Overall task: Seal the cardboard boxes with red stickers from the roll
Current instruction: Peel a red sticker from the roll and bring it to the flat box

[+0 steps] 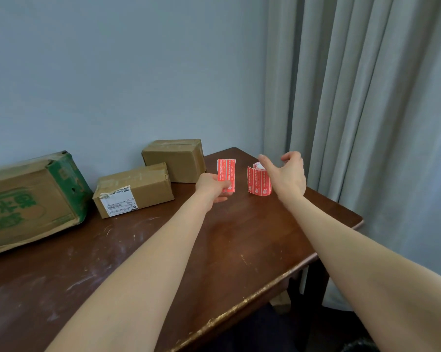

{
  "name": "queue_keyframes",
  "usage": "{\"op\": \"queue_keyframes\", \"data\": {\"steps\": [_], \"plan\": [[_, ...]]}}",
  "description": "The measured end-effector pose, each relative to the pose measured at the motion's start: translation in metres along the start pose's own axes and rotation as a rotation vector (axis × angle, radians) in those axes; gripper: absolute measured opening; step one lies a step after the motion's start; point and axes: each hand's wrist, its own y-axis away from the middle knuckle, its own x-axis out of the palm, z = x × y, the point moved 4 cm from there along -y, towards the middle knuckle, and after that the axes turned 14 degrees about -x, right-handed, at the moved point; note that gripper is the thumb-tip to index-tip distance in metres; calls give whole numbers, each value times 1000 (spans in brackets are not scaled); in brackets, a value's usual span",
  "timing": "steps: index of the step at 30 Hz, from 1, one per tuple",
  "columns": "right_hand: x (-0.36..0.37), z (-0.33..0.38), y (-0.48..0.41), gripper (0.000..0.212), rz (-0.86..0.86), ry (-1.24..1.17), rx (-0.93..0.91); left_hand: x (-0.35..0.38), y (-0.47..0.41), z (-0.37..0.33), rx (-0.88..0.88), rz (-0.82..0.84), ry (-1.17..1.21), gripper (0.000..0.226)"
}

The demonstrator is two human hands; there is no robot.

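On the table [239,250]: three cardboard boxes [31,199] [134,190] [175,160], one sticker roll [258,182]. Left hand [214,185] pinches one sticker strip [226,171]; right hand [289,177] relaxed, empty, beside the roll.

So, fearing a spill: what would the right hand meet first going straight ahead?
Likely the sticker roll, upright just ahead of the right hand; depth unclear, it might pass over.

**On my tabletop [163,250] right now**

Scuffed dark wood, and three cardboard boxes sit along its far edge: green-printed box [29,201] at the left, labelled box [135,189] beside it, plain box [175,160] just behind. The red sticker roll [258,182] stands upright further right.
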Motion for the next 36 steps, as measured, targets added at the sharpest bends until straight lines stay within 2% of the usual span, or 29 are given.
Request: {"op": "queue_keyframes", "data": {"steps": [3,6,8,10,12,13,15,18,21,23,25,27,29,33,36], "plan": [[1,27,3,43,31,-74,-126,-7,11,-4,15,-5,7,33],[19,53,9,38,195,-149,-184,-19,20,-7,35,-2,17,33],[41,64,14,51,336,-209,-130,-29,22,-8,50,21,31,31],[65,71,18,57,451,-345,9,-39,25,-7,69,54,24,28],[87,77,24,37,526,-521,135,-49,28,-6,85,76,10,25],[96,80,26,27,539,-550,153,-55,28,-5,87,80,6,24],[114,86,28,21,527,-537,154,-71,23,-2,79,68,0,23],[139,95,30,14,523,-563,196,-108,7,1,95,-66,-47,31],[161,103,32,13,576,-618,268,-157,-9,0,162,-351,-194,36],[175,111,31,13,603,-664,301,-192,-21,1,126,-533,-344,45],[188,118,31,18,652,-667,294,-223,-39,7,61,-632,-443,56],[200,124,33,31,698,-650,274,-245,-55,17,-50,-647,-473,63],[206,130,37,33,737,-622,238,-253,-62,26,-123,-624,-455,66],[216,131,42,28,759,-544,148,-251,-69,33,-160,-601,-499,65],[207,119,39,31,699,-361,52,-247,-61,32,-152,-613,-592,57]]}}
